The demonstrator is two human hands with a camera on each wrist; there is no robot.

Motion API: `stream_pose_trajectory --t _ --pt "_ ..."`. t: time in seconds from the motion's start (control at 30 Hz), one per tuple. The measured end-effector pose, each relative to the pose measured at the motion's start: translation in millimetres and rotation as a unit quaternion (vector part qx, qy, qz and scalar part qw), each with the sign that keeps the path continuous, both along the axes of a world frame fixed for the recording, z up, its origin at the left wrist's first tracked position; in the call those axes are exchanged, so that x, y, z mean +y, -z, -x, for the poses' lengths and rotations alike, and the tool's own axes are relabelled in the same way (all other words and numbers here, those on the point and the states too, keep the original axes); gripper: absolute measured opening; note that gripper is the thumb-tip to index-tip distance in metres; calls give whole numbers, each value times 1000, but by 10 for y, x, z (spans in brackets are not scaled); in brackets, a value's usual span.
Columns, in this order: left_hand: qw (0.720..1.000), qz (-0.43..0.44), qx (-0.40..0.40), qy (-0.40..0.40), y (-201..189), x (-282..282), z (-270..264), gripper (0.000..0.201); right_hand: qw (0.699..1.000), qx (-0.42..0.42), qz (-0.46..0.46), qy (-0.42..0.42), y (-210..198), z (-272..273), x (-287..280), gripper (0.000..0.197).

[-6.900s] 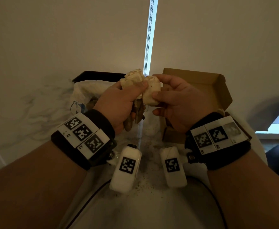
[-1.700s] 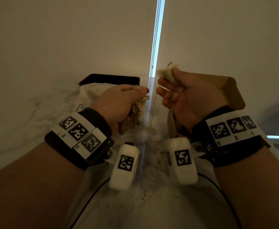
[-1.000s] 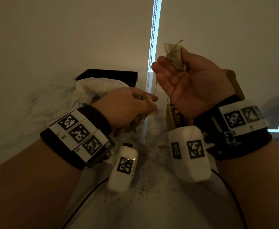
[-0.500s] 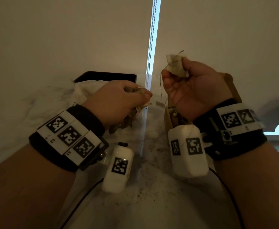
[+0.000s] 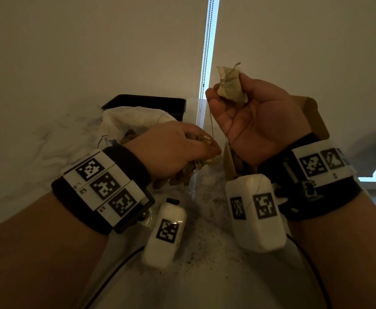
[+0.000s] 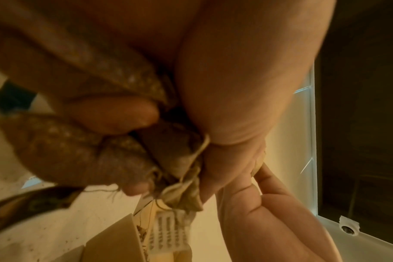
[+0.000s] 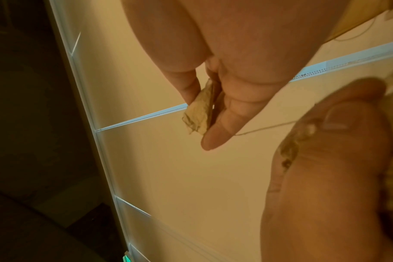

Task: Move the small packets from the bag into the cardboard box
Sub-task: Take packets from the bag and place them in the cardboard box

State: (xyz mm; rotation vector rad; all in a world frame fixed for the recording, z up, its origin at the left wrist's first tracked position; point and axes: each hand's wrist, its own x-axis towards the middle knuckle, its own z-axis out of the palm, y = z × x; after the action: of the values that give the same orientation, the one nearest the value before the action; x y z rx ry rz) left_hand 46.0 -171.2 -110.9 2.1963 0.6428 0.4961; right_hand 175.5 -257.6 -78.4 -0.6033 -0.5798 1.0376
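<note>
Right hand (image 5: 256, 117) is raised palm-up above the box (image 5: 314, 112), thumb and fingertips pinching one packet (image 5: 230, 85); the other fingers are loosely curled. A thin string (image 5: 211, 128) hangs from the packet down toward the left hand. In the right wrist view the same packet (image 7: 201, 113) sits edge-on between thumb and forefinger. Left hand (image 5: 171, 150) is lower, just left of the box, fingers closed round a bunch of packets (image 5: 189, 172) that droop beneath the palm; in the left wrist view the bunch (image 6: 168, 156) is crumpled between curled fingers and thumb, with paper tags (image 6: 168, 230) hanging below. The box is open and mostly hidden behind the right hand and wrist; only its near wall and a raised flap show, and its contents cannot be made out. Bag (image 5: 124, 121), white, lies left of the box, behind the left hand, mouth open with more packets visible inside. A black tray (image 5: 144, 103) stands behind the bag, further left of the box. The counter (image 5: 204, 253) in front of the box is speckled with dark crumbs.
</note>
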Motion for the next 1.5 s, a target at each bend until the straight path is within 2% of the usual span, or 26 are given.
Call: stream_pose_trajectory --t 0.1,0.2,0.33,0.47,0.63,0.73,1.0,1.17,1.23,1.33,1.5 --pt "999 20 -22 -16 16 -5 -14 16 1000 -1 -3 4 -7 0 -11 31" --pt "993 30 -92 -69 9 36 3 16 1000 -19 14 9 -6 -57 -10 30" --pt "965 1 -193 -179 -56 168 73 14 989 -93 115 -2 41 -114 0 19" --pt "935 -13 -258 -242 -101 283 121 13 961 -191 181 -80 84 -50 -41 22" --pt "919 -31 -297 -259 -125 338 147 15 937 -270 171 -144 119 17 -62 38" --pt "924 -45 -284 -253 -105 334 138 19 932 -300 147 -142 147 16 -65 25" --pt "923 -45 -283 -255 -107 393 168 13 928 -319 94 -169 169 -19 -83 26" --pt "920 -31 -290 -264 -119 412 192 14 931 -317 73 -166 202 -44 -61 16" --pt "933 -41 -256 -250 -109 394 182 14 936 -311 41 -162 185 -33 -72 18" --pt "964 -56 -180 -188 -95 328 168 15 952 -282 -14 -116 124 -46 -69 21" --pt "993 -37 -65 -88 -83 235 153 16 970 -240 -39 -25 75 -144 -38 25"
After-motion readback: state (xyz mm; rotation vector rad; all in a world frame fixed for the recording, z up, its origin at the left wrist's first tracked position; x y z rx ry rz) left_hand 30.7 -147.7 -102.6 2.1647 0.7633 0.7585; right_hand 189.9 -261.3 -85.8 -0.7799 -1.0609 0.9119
